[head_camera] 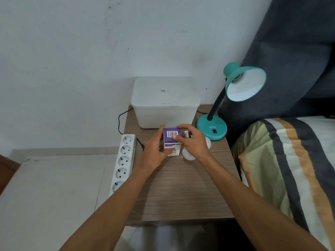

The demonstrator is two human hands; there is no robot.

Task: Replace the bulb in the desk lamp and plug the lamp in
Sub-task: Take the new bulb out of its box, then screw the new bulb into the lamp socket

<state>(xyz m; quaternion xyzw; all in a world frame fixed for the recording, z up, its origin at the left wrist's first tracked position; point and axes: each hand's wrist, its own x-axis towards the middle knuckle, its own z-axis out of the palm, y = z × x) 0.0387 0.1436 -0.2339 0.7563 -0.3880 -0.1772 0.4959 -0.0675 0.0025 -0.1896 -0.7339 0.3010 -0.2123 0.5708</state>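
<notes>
Head view
Left hand (155,151): clasped on the left side of the bulb box (171,142), thumb across its lower front, fingers up along the side.
Right hand (194,142): fingers closed over the box's top right edge, hand lying above a loose bulb (188,153).
Bulb box: purple and white, upright on the wooden table (181,187), just in front of the white plastic bin (165,102).
Loose bulb: on the table beside the box, screw base pointing away, partly hidden.
Desk lamp (212,130): teal, right of the bin; its shade shows a socket with no bulb.
Power strip (124,160): white, along the table's left edge.
Bed (290,169): striped cover, right of the table.
</notes>
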